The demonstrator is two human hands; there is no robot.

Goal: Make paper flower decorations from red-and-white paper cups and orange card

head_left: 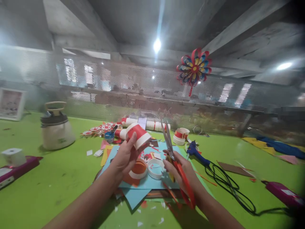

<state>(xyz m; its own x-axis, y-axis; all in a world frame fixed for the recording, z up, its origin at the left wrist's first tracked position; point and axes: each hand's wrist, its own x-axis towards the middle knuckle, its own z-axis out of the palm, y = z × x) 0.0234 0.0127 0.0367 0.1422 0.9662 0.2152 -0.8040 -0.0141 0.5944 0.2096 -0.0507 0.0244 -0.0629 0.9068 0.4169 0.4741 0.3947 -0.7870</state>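
My left hand [126,157] is closed around a red and white paper cup [138,135], which is tilted above the work area. In my right hand [179,165] is a pair of scissors [183,179] with red handles. Its blades point up and away from me and look slightly apart. Below the hands, two pale rings, an orange-lined ring [138,168] and a white ring [155,168], lie on sheets of light blue paper [134,195]. Small red and white scraps are scattered behind the rings.
A blue glue gun [197,154] with a looped black cord lies to the right. Behind are a long white and red roll [154,124], a phone [142,122] and stacked cup pieces [181,136]. A beige kettle-like jug [57,132] stands left, near a purple power strip [20,170].
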